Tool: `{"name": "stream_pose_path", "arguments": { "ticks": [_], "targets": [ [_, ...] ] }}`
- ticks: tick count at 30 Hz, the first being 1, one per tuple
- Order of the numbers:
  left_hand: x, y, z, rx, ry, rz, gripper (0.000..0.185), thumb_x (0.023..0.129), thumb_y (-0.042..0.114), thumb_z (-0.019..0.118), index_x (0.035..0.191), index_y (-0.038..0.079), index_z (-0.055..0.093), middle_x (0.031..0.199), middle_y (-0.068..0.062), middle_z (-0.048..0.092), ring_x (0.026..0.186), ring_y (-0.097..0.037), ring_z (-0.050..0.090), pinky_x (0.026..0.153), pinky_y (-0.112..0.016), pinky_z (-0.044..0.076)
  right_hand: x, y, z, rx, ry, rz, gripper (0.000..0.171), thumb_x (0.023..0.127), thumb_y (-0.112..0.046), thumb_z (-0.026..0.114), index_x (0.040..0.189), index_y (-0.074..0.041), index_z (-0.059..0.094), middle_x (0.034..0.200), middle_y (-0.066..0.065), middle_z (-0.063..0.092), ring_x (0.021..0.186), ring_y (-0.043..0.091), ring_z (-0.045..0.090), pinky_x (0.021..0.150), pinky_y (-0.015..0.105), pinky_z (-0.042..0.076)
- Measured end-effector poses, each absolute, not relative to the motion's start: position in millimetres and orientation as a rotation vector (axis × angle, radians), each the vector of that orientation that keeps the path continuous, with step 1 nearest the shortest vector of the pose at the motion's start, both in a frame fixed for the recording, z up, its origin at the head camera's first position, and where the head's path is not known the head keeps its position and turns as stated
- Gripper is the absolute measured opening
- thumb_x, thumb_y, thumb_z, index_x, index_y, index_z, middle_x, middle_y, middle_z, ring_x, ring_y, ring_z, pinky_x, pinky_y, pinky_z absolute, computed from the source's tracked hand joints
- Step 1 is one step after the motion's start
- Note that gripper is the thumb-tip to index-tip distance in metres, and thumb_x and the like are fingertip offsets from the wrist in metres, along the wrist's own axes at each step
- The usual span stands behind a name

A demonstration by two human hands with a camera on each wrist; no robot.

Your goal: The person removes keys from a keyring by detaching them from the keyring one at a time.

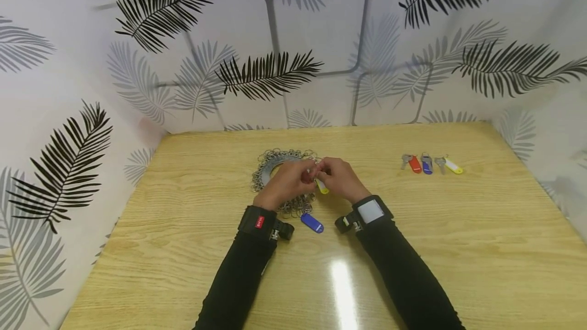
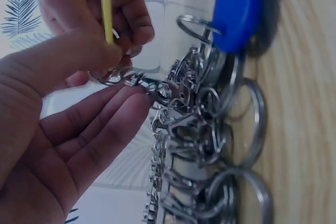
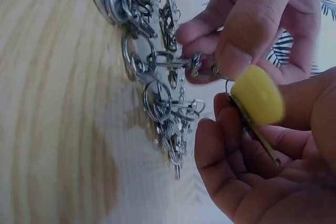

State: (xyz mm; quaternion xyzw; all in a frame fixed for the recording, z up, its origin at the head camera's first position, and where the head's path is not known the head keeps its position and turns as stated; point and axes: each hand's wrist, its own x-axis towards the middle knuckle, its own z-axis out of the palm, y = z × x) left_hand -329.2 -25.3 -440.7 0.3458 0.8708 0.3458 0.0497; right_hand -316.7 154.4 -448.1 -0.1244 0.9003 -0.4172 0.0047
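Observation:
A large flat metal ring (image 1: 266, 174) edged with many small clips and split rings lies on the wooden table. My left hand (image 1: 289, 180) pinches one of its small clips (image 3: 197, 65) between thumb and fingers, raised at the ring's right side. Close against it, my right hand (image 1: 341, 180) holds a yellow key tag (image 3: 258, 95) with a key (image 3: 265, 142) under it. The tag's thin wire loop meets the clip at the left fingertips; whether they are linked is hidden. A blue key tag (image 1: 312, 223) hangs from the ring's near edge onto the table.
To the right on the table (image 1: 458, 243) lie three keys in a row, with a red tag (image 1: 415, 164), a blue tag (image 1: 427, 165) and a yellow tag (image 1: 453, 166). A leaf-patterned cloth (image 1: 316, 101) rises behind the table's far edge.

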Motion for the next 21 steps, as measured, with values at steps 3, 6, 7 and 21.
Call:
{"name": "stream_pose_path", "arguments": {
  "ticks": [3, 6, 7, 21],
  "targets": [
    [-329.2, -25.1, -439.9, 0.995, 2.663, 1.051, 0.014, 0.087, 0.004, 0.067, 0.09, 0.009, 0.055, 0.085, 0.0, 0.062, 0.077, -0.009, 0.06, 0.065, -0.027, 0.05, -316.8, 158.3, -447.8, -0.393, 2.803, -1.313, 0.009, 0.096, -0.01, 0.061, 0.095, -0.004, 0.067, 0.091, 0.008, 0.065, 0.08, 0.019, 0.058, 0.07, 0.031, 0.048],
    [-329.3, -25.0, -438.9, 0.95, 2.664, 1.033, 0.016, 0.087, 0.007, 0.07, 0.096, 0.01, 0.057, 0.085, 0.0, 0.064, 0.076, -0.009, 0.061, 0.065, -0.027, 0.05, -316.8, 161.1, -446.2, -0.403, 2.773, -1.328, 0.01, 0.096, -0.011, 0.06, 0.096, -0.003, 0.066, 0.092, 0.009, 0.065, 0.083, 0.02, 0.06, 0.074, 0.033, 0.049],
    [-329.4, -24.7, -438.6, 0.942, 2.661, 1.028, 0.018, 0.087, 0.008, 0.071, 0.099, 0.01, 0.057, 0.086, -0.001, 0.064, 0.076, -0.01, 0.061, 0.065, -0.027, 0.051, -316.4, 161.4, -445.1, -0.404, 2.761, -1.334, 0.01, 0.096, -0.01, 0.06, 0.097, -0.003, 0.066, 0.093, 0.009, 0.066, 0.084, 0.021, 0.061, 0.074, 0.034, 0.049],
    [-329.4, -25.2, -439.0, 0.964, 2.69, 0.95, 0.018, 0.089, 0.02, 0.072, 0.106, 0.013, 0.068, 0.086, 0.001, 0.066, 0.075, -0.009, 0.061, 0.066, -0.026, 0.05, -313.2, 166.4, -438.5, -0.483, 2.617, -1.407, 0.005, 0.095, -0.006, 0.061, 0.096, -0.005, 0.066, 0.089, 0.007, 0.065, 0.081, 0.02, 0.059, 0.073, 0.033, 0.048]
  ]
}}
